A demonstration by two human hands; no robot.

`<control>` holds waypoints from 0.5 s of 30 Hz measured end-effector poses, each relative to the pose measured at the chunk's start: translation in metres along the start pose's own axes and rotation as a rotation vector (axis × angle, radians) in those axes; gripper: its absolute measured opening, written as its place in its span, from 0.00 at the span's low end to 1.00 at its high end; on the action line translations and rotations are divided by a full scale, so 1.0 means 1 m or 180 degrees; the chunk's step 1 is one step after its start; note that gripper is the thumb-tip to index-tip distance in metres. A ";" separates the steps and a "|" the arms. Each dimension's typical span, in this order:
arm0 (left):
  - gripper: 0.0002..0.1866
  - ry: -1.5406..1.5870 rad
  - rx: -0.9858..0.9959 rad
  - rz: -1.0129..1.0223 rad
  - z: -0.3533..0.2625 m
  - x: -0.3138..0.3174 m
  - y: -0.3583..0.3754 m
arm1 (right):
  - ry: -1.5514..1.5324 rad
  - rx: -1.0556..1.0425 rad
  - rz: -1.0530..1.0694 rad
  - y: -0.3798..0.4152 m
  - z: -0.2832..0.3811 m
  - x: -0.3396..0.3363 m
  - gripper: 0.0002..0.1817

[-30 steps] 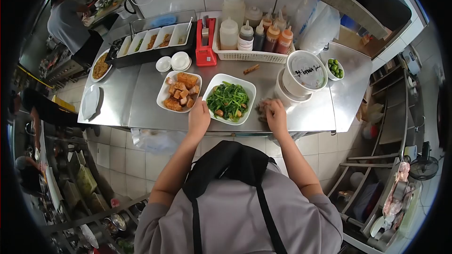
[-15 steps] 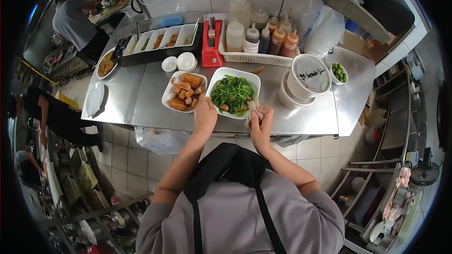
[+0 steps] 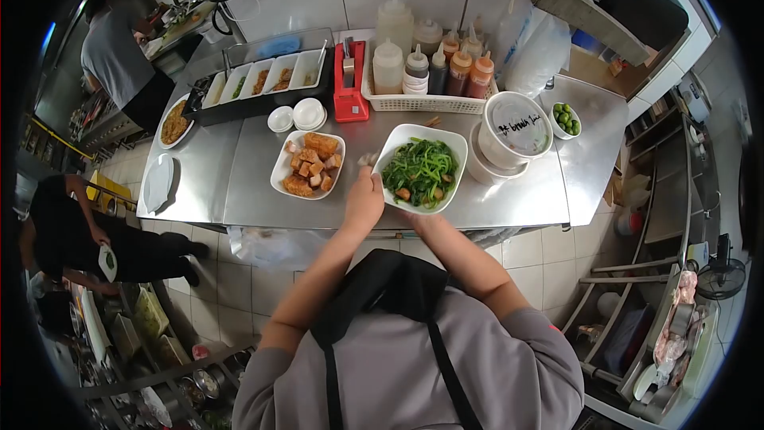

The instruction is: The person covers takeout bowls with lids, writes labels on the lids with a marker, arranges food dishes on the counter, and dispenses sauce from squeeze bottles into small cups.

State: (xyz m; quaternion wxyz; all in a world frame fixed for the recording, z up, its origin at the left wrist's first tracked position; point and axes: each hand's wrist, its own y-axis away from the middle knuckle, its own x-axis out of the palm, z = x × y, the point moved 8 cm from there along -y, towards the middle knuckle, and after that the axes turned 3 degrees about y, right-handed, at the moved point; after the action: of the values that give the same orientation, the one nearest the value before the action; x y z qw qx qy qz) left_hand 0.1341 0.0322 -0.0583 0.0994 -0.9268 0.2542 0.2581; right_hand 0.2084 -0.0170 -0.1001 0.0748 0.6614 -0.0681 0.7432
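A white square bowl [image 3: 459, 143] of cooked leafy greens [image 3: 419, 171] is at the front of the steel counter and looks slightly raised. My right hand [image 3: 419, 220] grips it at the front edge, its fingers mostly hidden under the bowl. At the bowl's left side, my left hand [image 3: 364, 201] is closed around a crumpled pale cloth [image 3: 368, 159], against or very near the rim. Just left of that hand stands another white bowl [image 3: 278, 181] with browned, cubed pieces of food [image 3: 313, 166]; neither hand touches it.
Behind are a red dispenser [image 3: 350, 87], a basket [image 3: 422, 103] of sauce bottles and a tray of condiments [image 3: 263, 94]. Stacked lidded tubs [image 3: 517, 131] and a bowl of green limes [image 3: 565, 121] stand right. A co-worker [image 3: 119, 56] stands far left; another person [image 3: 79, 223] holds a plate.
The cloth has passed from my right hand to my left. My right hand has gone under the greens bowl, which has shifted right and turned. The person at left now shows a plate.
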 end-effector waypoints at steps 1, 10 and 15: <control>0.10 -0.0176 -0.0039 -0.0041 -0.004 -0.003 -0.001 | -0.0362 0.0106 -0.0192 0.000 -0.012 -0.007 0.19; 0.08 -0.0296 -0.0097 -0.0535 0.032 -0.021 0.001 | 0.2602 -0.0406 -0.1982 0.073 0.083 -0.024 0.13; 0.08 0.0451 -0.0672 -0.0272 0.078 -0.002 0.001 | 0.7809 -0.2811 -0.0530 0.033 0.108 0.077 0.15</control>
State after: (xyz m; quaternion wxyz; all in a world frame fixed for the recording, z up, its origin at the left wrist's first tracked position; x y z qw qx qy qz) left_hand 0.0981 0.0567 -0.1233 -0.0059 -0.9580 0.1923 0.2129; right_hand 0.2977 -0.0688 -0.0111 0.3428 -0.5209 -0.1518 0.7669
